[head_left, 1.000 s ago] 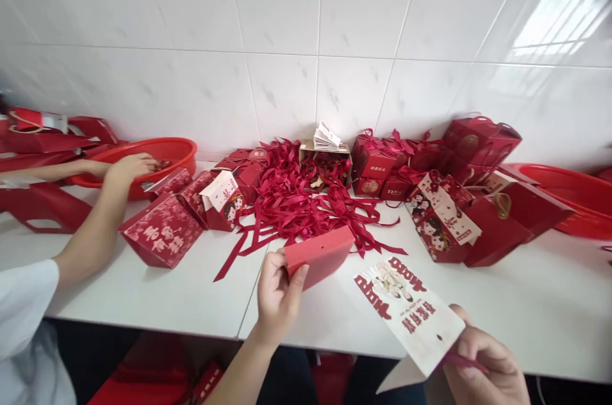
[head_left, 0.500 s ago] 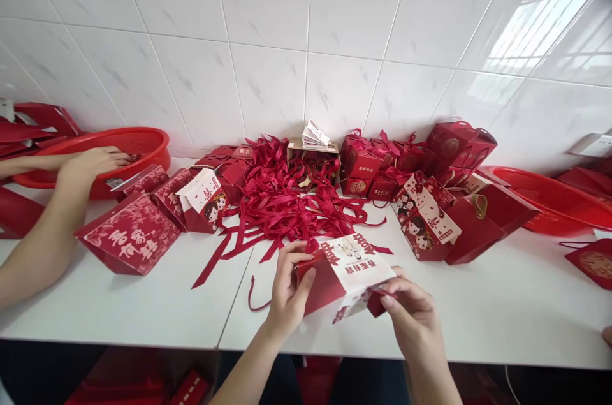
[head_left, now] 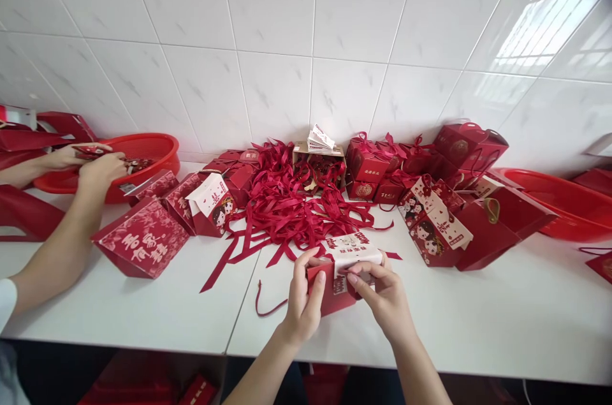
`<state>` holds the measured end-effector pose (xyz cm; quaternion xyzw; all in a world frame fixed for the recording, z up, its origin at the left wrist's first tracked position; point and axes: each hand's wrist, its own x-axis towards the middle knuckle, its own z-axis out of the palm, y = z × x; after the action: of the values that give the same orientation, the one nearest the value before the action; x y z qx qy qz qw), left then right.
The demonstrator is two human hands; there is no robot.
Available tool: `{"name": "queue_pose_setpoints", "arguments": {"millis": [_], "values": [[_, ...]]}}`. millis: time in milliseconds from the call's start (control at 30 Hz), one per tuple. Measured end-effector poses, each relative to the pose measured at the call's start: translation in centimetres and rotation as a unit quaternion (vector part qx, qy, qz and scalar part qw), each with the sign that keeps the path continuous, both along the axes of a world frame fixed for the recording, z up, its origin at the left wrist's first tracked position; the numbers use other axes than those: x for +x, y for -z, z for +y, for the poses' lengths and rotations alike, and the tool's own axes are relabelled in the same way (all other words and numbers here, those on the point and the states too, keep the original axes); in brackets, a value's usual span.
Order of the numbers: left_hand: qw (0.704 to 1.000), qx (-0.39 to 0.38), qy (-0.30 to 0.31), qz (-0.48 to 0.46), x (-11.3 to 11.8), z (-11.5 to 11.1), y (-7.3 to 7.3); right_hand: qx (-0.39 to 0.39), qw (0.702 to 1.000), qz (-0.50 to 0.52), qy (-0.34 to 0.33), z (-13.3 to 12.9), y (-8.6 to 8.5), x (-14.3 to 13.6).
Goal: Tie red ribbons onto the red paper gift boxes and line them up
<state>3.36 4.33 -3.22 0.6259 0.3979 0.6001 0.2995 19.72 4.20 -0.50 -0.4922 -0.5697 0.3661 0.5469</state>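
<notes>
A red gift box (head_left: 331, 296) with a white printed sleeve (head_left: 352, 247) over its top sits at the front of the table between my hands. My left hand (head_left: 306, 295) is wrapped round the box's left side, thumb on the near face. With thumb and fingers pinched, my right hand (head_left: 377, 290) grips the lower flap of the sleeve against the box's near right side. Whether it also holds a ribbon cannot be made out. A thin dark red cord (head_left: 268, 310) lies on the table left of my left hand.
Behind the box spreads a heap of red ribbons (head_left: 306, 213), with an open carton (head_left: 318, 153) at the wall. Finished-looking red boxes (head_left: 366, 169) and printed boxes (head_left: 143, 239) stand on both sides. At left, a co-worker's hands (head_left: 102, 166) hold small packets over a red basket (head_left: 165, 153).
The sleeve's flap has folded down against the box, and my right hand has moved left with it. The co-worker's hands have risen from the basket with packets. The view has shifted slightly.
</notes>
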Motion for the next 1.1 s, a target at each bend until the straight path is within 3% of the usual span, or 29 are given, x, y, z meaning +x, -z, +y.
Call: {"name": "queue_pose_setpoints", "arguments": {"millis": [167, 300, 433, 533, 700, 967, 1100], "values": [[1.000, -0.009, -0.003, 0.004, 0.1, 0.0, -0.2, 0.009, 0.999, -0.028, 0.022, 0.0, 0.4, -0.1], [1.000, -0.004, -0.011, 0.018, 0.1, 0.1, -0.3, 0.073, 0.989, -0.112, 0.062, 0.0, 0.2, 0.2], [0.999, 0.001, -0.017, 0.028, 0.1, 0.1, -0.5, 0.128, 0.980, -0.151, -0.007, 0.2, 0.0, 0.5], [0.999, 0.003, -0.042, 0.032, 0.2, 0.0, -0.5, 0.117, 0.980, -0.145, -0.070, 0.2, -0.3, 0.5], [0.996, 0.005, -0.088, 0.028, 0.4, 0.4, -0.3, 0.110, 0.978, -0.147, -0.100, 0.3, -0.7, 0.2], [0.999, -0.022, -0.021, 0.013, 0.5, 0.6, -1.0, 0.120, 0.982, -0.092, -0.117, 0.4, 0.1, 0.2], [1.000, -0.026, -0.009, 0.015, 0.3, 0.5, -1.2, 0.142, 0.985, -0.031, -0.093, 0.5, 0.8, 0.2]]}}
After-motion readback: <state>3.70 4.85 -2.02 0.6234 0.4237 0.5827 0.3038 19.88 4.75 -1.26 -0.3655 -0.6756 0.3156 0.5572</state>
